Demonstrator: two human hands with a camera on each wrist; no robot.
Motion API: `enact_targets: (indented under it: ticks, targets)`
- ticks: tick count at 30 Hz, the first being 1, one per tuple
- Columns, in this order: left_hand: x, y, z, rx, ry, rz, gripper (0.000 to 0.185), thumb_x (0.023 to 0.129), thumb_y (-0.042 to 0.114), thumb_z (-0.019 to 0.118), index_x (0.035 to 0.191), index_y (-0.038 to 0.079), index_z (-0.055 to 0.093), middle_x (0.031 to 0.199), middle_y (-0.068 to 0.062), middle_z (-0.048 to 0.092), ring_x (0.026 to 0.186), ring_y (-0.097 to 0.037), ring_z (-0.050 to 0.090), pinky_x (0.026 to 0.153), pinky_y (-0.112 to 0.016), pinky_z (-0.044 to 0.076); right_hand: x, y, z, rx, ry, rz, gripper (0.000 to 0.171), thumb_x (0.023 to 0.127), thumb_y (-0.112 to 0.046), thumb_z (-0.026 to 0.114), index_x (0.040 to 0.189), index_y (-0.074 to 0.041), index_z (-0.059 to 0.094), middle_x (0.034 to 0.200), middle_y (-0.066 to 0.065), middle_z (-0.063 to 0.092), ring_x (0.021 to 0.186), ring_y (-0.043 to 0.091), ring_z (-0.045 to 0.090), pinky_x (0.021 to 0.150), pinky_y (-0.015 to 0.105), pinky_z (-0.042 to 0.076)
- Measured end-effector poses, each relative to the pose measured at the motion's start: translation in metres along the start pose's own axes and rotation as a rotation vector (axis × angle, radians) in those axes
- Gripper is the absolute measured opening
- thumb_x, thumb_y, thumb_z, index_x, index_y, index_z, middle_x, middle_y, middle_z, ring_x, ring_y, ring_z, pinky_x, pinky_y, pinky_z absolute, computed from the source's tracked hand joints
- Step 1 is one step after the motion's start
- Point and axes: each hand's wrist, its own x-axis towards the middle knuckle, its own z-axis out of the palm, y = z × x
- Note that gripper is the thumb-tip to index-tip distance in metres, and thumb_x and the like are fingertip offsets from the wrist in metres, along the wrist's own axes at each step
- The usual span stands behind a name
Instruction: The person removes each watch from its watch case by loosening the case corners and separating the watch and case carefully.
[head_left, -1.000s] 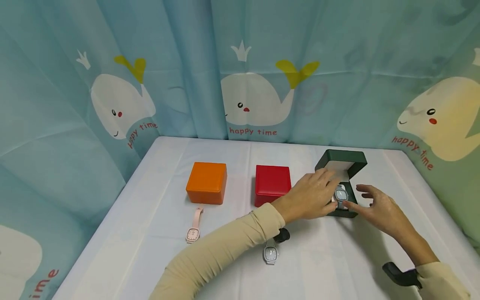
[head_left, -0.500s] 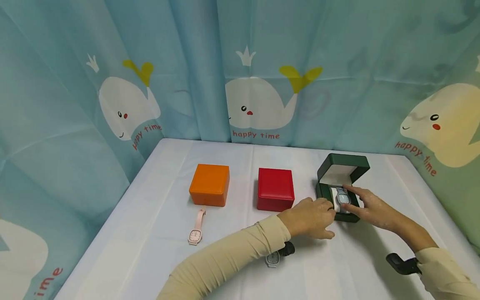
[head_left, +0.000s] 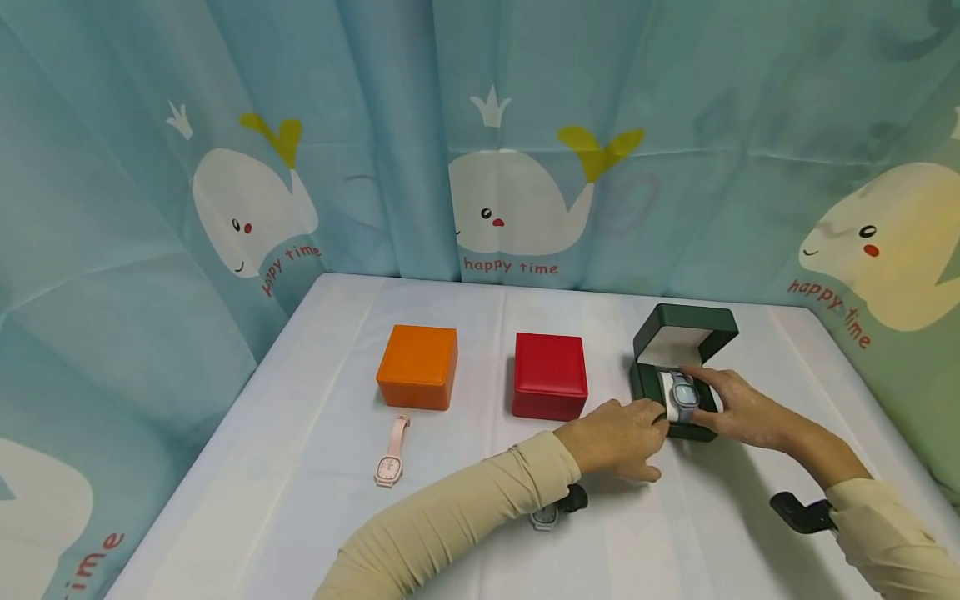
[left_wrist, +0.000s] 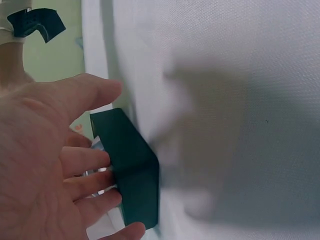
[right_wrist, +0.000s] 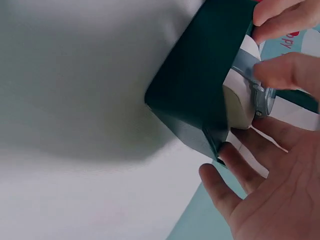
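A dark green box (head_left: pixel 651 392) stands open at the table's right, lid up. Inside it a grey-blue watch (head_left: pixel 682 394) lies wrapped round a white cushion (head_left: pixel 667 392). My left hand (head_left: pixel 654 432) rests at the box's front left corner. In the left wrist view the left hand's (left_wrist: pixel 102 167) nearly straight fingers (left_wrist: pixel 85 160) lie against the green box wall (left_wrist: pixel 132 170). My right hand (head_left: pixel 703 398) comes in from the right, one finger lying over the watch. In the right wrist view my right hand (right_wrist: pixel 265 100) has fingertips on the watch (right_wrist: pixel 252 75) and cushion (right_wrist: pixel 237 107), other fingers along the box (right_wrist: pixel 200 85).
A shut orange box (head_left: pixel 417 367) and a shut red box (head_left: pixel 549 377) stand left of the green one. A pink watch (head_left: pixel 392 454) lies before the orange box. A pale watch (head_left: pixel 544 517) shows partly under my left forearm. Whale-print curtains enclose the white table (head_left: pixel 300 500).
My left hand drew back from over the open box to its front left corner. My right hand moved in from the right onto the watch in the box.
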Motion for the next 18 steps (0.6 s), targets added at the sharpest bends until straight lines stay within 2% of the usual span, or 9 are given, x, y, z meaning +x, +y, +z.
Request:
enact_targets:
  ticks: [5, 11, 18]
  targets:
    - [-0.0011, 0.0013, 0.0014, -0.008, -0.024, 0.002, 0.075, 0.096, 0.062, 0.057, 0.157, 0.023, 0.040, 0.156, 0.010, 0.032, 0.142, -0.004, 0.027, 0.107, -0.026, 0.039, 0.0016, 0.0000, 0.0013, -0.012, -0.002, -0.003, 0.074, 0.083, -0.010, 0.076, 0.144, 0.012, 0.040, 0.132, 0.036, 0.048, 0.119, 0.051, 0.041, 0.089, 0.067, 0.044]
    - [-0.0018, 0.0013, 0.0046, -0.014, -0.030, 0.001, 0.078, 0.097, 0.062, 0.056, 0.160, 0.023, 0.035, 0.161, 0.009, 0.027, 0.148, -0.008, 0.021, 0.113, -0.030, 0.033, 0.0032, -0.0011, 0.0039, -0.016, 0.002, -0.008, 0.080, 0.077, -0.006, 0.079, 0.144, 0.011, 0.039, 0.138, 0.039, 0.040, 0.125, 0.056, 0.036, 0.096, 0.074, 0.037]
    - [-0.0009, 0.0000, 0.0050, -0.025, -0.033, 0.002, 0.078, 0.096, 0.062, 0.056, 0.160, 0.023, 0.035, 0.159, 0.009, 0.027, 0.146, -0.006, 0.022, 0.112, -0.030, 0.034, 0.0046, -0.0032, 0.0019, -0.044, 0.017, -0.031, 0.080, 0.074, -0.002, 0.080, 0.142, 0.014, 0.040, 0.137, 0.039, 0.037, 0.124, 0.057, 0.035, 0.095, 0.075, 0.036]
